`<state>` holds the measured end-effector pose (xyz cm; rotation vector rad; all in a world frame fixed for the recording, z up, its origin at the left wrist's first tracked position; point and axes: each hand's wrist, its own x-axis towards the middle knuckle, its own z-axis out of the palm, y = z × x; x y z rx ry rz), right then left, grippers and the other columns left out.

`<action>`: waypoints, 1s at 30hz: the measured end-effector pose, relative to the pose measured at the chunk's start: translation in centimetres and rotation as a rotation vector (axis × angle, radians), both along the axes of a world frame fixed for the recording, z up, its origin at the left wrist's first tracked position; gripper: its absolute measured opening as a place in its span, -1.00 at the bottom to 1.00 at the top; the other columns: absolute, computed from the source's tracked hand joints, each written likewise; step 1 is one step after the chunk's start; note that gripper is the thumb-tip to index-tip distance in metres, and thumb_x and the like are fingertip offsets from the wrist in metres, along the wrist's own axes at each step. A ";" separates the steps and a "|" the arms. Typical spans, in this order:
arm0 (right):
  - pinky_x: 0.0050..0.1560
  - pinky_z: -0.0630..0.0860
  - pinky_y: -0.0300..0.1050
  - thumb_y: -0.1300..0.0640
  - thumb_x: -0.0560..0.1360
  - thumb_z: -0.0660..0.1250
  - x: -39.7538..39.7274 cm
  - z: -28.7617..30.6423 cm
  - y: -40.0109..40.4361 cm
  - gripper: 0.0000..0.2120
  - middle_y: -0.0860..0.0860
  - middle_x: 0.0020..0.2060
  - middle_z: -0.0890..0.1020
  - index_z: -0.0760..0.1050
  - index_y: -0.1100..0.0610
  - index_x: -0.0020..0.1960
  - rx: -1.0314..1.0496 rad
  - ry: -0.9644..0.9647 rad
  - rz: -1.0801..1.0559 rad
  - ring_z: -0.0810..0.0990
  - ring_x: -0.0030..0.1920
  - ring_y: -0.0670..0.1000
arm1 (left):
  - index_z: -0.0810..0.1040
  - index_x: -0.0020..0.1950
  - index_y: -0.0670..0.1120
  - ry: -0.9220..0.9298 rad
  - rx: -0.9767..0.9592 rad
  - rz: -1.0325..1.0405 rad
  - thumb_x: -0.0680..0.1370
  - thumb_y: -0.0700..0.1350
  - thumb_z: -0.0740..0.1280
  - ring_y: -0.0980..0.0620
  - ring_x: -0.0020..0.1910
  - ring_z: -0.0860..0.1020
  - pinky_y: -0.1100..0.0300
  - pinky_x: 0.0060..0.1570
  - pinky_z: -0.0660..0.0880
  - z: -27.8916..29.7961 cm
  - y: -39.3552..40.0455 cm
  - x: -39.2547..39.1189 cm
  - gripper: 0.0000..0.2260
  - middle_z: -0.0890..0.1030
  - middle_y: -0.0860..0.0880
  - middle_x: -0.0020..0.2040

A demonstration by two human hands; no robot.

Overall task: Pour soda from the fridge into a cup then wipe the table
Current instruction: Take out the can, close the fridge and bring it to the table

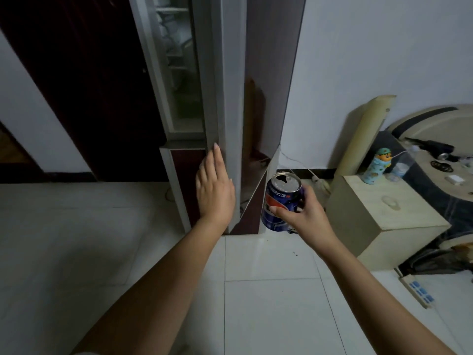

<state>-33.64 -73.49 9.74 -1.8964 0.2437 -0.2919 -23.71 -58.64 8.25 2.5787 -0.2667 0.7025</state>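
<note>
Soda can [280, 201]: a blue can with a red-and-white emblem and a band of white print below its rim. Its silver top faces up and toward the viewer, with the mouth already open. It is tilted slightly and held off the floor, right of centre. Fridge [197, 98]: a tall unit at far centre with pale grey framing and dark red panels. The upper door [230, 73] is ajar, its grey edge toward the viewer. White shelves with indistinct contents show through the gap on the left. The can is just right of the door's lower corner, apart from it.
</note>
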 end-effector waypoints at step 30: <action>-0.06 0.50 -0.35 0.17 0.32 0.50 27.2 -0.3 15.1 -0.39 -0.22 0.02 0.51 0.30 0.03 0.27 0.053 -0.019 0.109 0.52 0.02 -0.23 | -0.02 0.49 -0.26 -0.202 0.412 -0.050 0.37 -0.26 0.42 -0.14 0.49 0.01 0.04 0.47 -0.15 -2.2 17.8 25.7 -0.17 0.02 -0.21 0.49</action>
